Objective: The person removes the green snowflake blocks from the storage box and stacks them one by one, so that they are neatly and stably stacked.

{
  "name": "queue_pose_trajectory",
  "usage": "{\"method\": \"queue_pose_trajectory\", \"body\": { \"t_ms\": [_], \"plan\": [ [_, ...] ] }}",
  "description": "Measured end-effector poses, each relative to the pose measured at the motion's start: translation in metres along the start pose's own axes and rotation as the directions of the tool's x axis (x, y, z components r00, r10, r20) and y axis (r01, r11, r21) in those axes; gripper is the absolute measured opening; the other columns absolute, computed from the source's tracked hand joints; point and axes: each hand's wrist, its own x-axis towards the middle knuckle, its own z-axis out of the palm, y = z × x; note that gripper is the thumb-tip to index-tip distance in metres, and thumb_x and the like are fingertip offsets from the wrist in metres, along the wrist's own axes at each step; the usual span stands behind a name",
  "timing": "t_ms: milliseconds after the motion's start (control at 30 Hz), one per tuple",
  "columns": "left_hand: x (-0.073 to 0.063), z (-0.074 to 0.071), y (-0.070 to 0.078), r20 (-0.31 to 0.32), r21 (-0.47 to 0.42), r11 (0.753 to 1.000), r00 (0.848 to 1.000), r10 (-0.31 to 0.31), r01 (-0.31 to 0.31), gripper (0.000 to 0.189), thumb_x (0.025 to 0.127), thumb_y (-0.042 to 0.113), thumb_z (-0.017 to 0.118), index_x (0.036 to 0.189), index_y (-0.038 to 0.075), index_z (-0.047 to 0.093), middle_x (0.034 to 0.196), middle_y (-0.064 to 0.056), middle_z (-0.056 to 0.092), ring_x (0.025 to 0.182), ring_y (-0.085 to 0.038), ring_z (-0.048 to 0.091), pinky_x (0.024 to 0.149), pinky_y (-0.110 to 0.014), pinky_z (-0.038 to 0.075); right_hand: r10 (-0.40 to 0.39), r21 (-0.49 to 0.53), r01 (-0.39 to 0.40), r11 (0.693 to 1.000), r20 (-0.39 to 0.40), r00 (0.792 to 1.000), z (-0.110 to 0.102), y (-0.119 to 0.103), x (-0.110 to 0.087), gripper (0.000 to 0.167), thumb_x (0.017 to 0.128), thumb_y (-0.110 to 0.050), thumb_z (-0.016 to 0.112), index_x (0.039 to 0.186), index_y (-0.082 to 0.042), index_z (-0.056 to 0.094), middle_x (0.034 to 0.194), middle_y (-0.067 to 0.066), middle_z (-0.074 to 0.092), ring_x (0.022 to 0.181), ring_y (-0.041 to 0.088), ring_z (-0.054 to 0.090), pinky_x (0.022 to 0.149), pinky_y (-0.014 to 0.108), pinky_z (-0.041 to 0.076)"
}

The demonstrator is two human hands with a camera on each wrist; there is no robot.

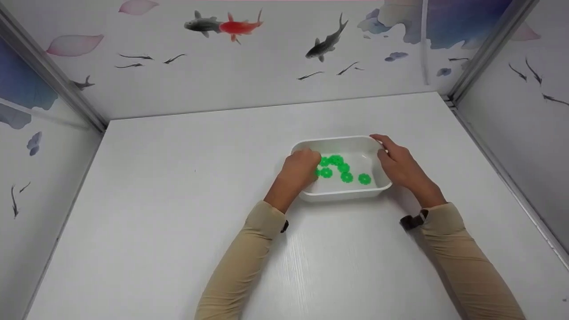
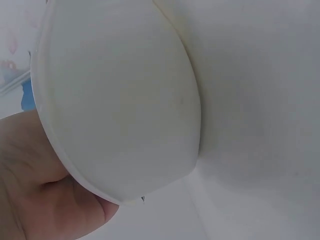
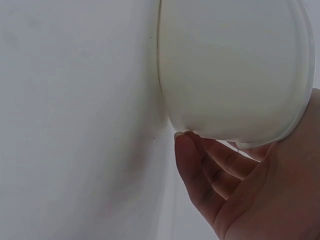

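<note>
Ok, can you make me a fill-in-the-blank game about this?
1. The little pieces inside the tub are coloured ____.
2. The tub itself is ____.
3. Of the person's hands, the ____ one partly hides a piece.
4. On the back wall, a dark fish touches a ____ fish.

Missing words: green; white; left; red.

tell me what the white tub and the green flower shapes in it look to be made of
White tub: probably moulded plastic with a smooth, slight sheen, judging by its rounded rim and seamless walls. Green flower shapes: likely plastic too, given their even, bright colour; too small to judge finish.
</note>
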Motion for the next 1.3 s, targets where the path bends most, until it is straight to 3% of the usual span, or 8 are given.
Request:
{"method": "queue_pose_trajectory", "body": {
  "t_ms": [600,1000,1300],
  "plan": [
    [0.0004,-0.0003,0.0025,0.049,0.012,1.000,0.998,-0.028,0.027,0.022,0.100,0.016,0.077,0.121,0.012,0.072,0.109,-0.004,0.070,0.092,-0.018,0.052,0.090,-0.033,0.058,0.011,-0.004,-0.011,1.000,0.010,1.000,0.0013,-0.0007,0.0009,0.053,0.117,-0.028,0.031,0.169,-0.022,0.035,0.163,0.023,0.050,0.136,0.041,0.058,0.112,0.068,0.049],
    [-0.0001,0.0049,0.0005,-0.019,0.027,1.000,1.000,0.006,-0.005,0.024,0.099,0.015,0.077,0.122,0.011,0.077,0.114,-0.006,0.073,0.087,-0.016,0.054,0.087,-0.034,0.062,0.006,-0.003,-0.006,1.000,-0.011,1.000,0.0025,-0.0015,0.0014,0.052,0.117,-0.027,0.033,0.168,-0.023,0.037,0.161,0.022,0.053,0.133,0.041,0.061,0.108,0.066,0.053],
    [-0.0010,0.0070,0.0001,-0.031,0.007,1.000,1.000,0.002,-0.001,0.025,0.099,0.019,0.078,0.123,0.011,0.077,0.113,-0.005,0.072,0.089,-0.017,0.056,0.087,-0.032,0.060,0.017,0.000,-0.017,1.000,0.013,1.000,0.0008,-0.0022,-0.0005,0.054,0.117,-0.029,0.031,0.170,-0.021,0.034,0.166,0.023,0.048,0.140,0.043,0.057,0.114,0.069,0.048]
  ]
}}
